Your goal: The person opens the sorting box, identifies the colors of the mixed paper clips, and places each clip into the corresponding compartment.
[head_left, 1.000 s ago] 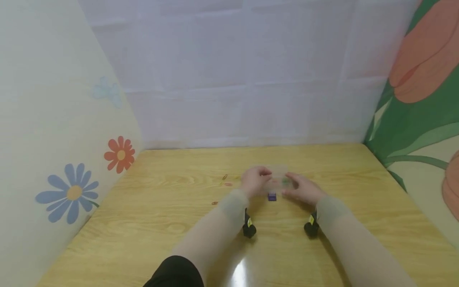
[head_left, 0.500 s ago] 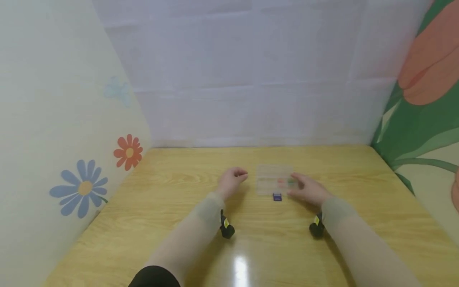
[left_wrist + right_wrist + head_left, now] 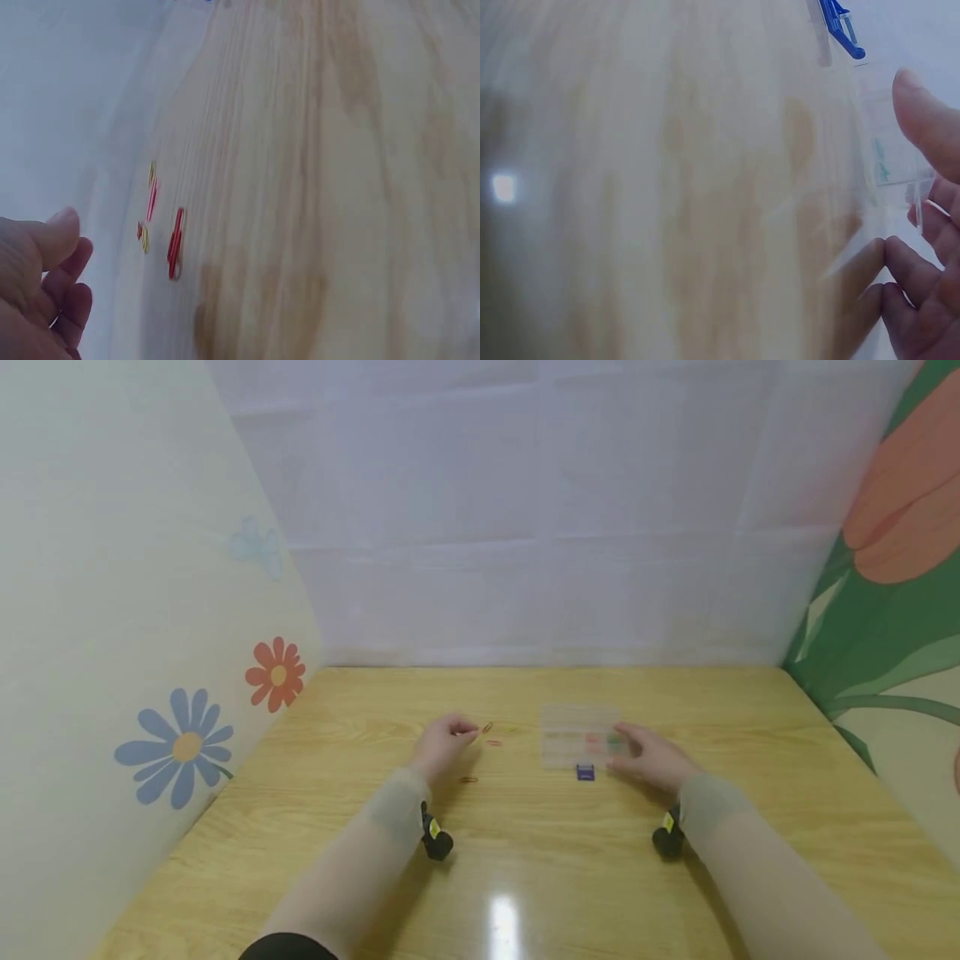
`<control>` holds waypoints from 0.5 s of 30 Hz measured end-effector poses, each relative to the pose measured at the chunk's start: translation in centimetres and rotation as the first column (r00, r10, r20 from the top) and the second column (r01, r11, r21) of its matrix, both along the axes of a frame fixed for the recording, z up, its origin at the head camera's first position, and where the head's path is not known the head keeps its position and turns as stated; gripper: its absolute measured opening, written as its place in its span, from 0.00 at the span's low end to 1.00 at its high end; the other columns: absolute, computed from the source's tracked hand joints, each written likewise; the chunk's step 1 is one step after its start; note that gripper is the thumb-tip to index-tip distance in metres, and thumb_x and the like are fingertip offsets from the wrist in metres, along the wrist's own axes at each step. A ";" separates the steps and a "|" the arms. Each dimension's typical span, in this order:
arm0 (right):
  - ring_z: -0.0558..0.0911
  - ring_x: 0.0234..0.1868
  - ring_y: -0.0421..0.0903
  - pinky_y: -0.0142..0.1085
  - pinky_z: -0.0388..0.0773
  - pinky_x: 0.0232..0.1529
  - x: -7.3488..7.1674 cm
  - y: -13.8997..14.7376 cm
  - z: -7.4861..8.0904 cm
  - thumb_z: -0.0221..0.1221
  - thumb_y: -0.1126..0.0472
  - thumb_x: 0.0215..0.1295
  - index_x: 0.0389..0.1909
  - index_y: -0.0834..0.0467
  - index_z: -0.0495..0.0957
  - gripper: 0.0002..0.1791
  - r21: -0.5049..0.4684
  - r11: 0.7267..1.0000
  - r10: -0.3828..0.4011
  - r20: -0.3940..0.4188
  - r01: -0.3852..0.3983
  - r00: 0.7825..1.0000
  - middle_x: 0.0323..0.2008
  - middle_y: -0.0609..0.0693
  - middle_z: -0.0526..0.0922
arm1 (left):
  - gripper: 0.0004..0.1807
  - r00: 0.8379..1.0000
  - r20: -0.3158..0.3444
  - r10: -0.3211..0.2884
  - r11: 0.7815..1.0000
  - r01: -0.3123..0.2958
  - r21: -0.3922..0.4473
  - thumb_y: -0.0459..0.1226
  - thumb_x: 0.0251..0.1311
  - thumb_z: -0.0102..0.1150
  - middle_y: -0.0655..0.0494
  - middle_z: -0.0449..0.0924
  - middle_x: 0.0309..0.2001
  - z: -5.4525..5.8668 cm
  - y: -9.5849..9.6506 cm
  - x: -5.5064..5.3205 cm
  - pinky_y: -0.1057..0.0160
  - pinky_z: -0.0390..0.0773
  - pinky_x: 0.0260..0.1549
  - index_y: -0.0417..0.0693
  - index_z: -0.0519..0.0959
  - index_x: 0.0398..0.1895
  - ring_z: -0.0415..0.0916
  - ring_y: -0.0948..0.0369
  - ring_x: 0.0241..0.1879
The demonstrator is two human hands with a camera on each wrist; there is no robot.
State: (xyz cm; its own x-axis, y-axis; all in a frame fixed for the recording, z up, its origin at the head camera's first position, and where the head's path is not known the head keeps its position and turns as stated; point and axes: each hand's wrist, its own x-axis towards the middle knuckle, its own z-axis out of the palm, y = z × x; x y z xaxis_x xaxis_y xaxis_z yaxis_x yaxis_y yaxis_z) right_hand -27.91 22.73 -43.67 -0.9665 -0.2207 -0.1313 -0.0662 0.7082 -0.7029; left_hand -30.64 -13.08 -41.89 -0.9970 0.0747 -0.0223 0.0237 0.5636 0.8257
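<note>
In the head view my left hand (image 3: 447, 745) is at the left of several small paper clips. Its loosely curled fingertips come close to a red paper clip (image 3: 487, 727). In the left wrist view, its thumb and fingers show nothing between them. A pink paper clip (image 3: 494, 743) and a yellow paper clip (image 3: 512, 729) lie nearby, and another red paper clip (image 3: 176, 244) is nearer the person. My right hand (image 3: 651, 757) holds the right end of a clear plastic compartment box (image 3: 562, 737), thumb at the near side. Red and green pieces show inside the box.
A blue latch (image 3: 585, 772) sits at the box's near edge. The wooden table (image 3: 570, 868) meets a white cloth backdrop (image 3: 450, 527) at the back. Painted walls with flowers stand left and right.
My left hand has moved left from the box to the paper clips. My right hand has stayed at the box's right end. The head view has shifted slightly.
</note>
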 end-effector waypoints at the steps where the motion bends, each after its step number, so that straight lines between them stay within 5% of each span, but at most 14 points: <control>1: 0.54 0.69 0.68 0.64 0.48 0.64 0.0 0.0 0.0 0.61 0.37 0.59 0.75 0.51 0.51 0.48 0.006 1.000 0.006 -0.002 -0.006 1.000 0.72 0.65 0.53 | 0.09 1.000 0.002 -0.020 1.000 0.020 -0.021 0.38 0.65 0.58 0.53 0.82 0.45 0.0 -0.3 0.1 0.53 0.72 0.49 0.45 0.82 0.44 0.75 0.55 0.46; 8: 0.54 0.70 0.68 0.64 0.48 0.64 -0.3 0.1 -0.2 0.62 0.38 0.58 0.74 0.53 0.53 0.48 -0.001 1.000 0.011 -0.008 -0.011 1.000 0.72 0.65 0.53 | 0.04 0.988 0.052 -0.145 0.977 0.151 -0.148 0.38 0.61 0.63 0.57 0.81 0.41 -0.5 -2.3 1.2 0.54 0.72 0.48 0.50 0.83 0.38 0.75 0.58 0.43; 15: 0.54 0.70 0.67 0.62 0.48 0.66 -0.6 0.2 -0.4 0.62 0.40 0.60 0.73 0.58 0.54 0.47 -0.001 0.999 0.043 -0.041 -0.043 0.998 0.71 0.66 0.54 | 0.05 0.980 0.113 -0.163 0.966 0.182 -0.183 0.41 0.57 0.67 0.62 0.81 0.38 -1.5 -2.9 2.0 0.53 0.70 0.52 0.54 0.83 0.36 0.75 0.61 0.43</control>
